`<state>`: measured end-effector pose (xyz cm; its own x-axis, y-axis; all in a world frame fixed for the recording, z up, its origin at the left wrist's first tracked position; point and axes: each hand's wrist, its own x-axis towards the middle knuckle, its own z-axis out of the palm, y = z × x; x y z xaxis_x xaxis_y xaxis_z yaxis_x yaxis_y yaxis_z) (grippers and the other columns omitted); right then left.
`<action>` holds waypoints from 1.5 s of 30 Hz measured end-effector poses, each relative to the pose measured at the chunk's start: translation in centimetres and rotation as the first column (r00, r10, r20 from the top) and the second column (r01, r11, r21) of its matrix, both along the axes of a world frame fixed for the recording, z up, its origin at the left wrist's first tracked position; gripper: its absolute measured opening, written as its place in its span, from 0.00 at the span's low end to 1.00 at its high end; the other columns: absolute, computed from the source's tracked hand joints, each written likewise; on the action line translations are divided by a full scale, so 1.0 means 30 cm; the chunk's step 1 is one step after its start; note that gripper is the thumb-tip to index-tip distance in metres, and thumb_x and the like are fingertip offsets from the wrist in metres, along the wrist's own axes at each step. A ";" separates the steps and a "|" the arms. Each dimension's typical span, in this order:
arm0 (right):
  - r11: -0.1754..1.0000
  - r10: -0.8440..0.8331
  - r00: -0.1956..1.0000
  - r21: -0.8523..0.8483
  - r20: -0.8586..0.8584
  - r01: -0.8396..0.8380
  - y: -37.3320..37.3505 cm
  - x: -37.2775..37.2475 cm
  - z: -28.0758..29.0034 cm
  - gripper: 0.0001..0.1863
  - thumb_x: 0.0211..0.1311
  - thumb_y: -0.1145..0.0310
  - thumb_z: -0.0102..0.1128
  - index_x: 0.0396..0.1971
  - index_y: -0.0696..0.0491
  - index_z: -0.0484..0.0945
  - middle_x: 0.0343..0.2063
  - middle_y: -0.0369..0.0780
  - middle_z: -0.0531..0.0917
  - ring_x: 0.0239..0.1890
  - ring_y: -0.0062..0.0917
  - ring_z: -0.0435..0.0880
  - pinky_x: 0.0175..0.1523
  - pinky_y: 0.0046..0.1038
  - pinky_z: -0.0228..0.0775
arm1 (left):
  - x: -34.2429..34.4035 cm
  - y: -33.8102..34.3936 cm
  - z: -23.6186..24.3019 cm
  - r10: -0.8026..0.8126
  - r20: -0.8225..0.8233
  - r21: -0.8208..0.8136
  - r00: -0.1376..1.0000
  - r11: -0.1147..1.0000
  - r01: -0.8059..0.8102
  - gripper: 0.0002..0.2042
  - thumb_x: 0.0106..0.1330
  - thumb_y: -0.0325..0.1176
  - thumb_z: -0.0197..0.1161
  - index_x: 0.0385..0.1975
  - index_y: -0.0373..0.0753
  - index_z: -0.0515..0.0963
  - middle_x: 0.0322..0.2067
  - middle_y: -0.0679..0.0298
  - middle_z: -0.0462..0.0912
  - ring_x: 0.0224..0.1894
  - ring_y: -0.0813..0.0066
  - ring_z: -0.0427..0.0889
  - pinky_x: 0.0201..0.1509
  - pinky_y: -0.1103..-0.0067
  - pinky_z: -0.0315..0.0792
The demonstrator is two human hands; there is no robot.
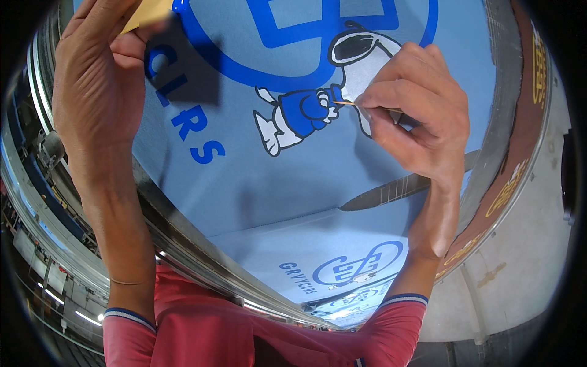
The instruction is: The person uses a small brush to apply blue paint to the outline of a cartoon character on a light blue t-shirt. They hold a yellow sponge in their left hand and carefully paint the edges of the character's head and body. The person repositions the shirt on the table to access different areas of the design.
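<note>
My right hand (422, 110) is closed in a pinch on a thin, pale wooden stick (343, 103), which looks like a toothpick. Its tip is at the blue-and-white chest of a printed cartoon dog (299, 115); whether it touches cannot be told. That print lies on a light blue fabric panel (257, 189), beside large blue lettering and a thick blue ring. At the upper left, my left hand (101, 79) is raised over the panel, closed on a flat yellow piece (148, 13), perhaps card or paper. The picture's upper edge cuts off part of this hand and piece.
A second light blue printed panel (257, 244) lies nearer me. Between the panels, at right, shows a dark grey pointed strip (385, 192). Brown edging with yellow print (520, 147) runs along the right. A metal rail (183, 244) borders the near left side.
</note>
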<state>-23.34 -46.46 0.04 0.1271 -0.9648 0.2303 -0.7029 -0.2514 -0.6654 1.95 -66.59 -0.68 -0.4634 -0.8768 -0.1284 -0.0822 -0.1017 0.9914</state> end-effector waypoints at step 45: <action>1.000 0.010 1.000 -0.002 0.003 -0.010 -0.005 -0.001 -0.004 0.13 0.29 0.80 0.59 0.23 0.53 0.80 0.19 0.33 0.77 0.23 0.22 0.70 0.31 0.26 0.52 | 0.033 -0.018 -0.015 -0.057 0.027 -0.037 0.998 0.998 0.058 0.17 0.65 0.39 0.66 0.46 0.33 0.80 0.40 0.55 0.83 0.44 0.73 0.82 0.52 0.80 0.74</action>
<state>-23.35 -46.61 -0.08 0.1358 -0.9632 0.2322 -0.6986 -0.2592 -0.6669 2.95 -67.14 -1.14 -0.5103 -0.8531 -0.1086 -0.1129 -0.0588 0.9919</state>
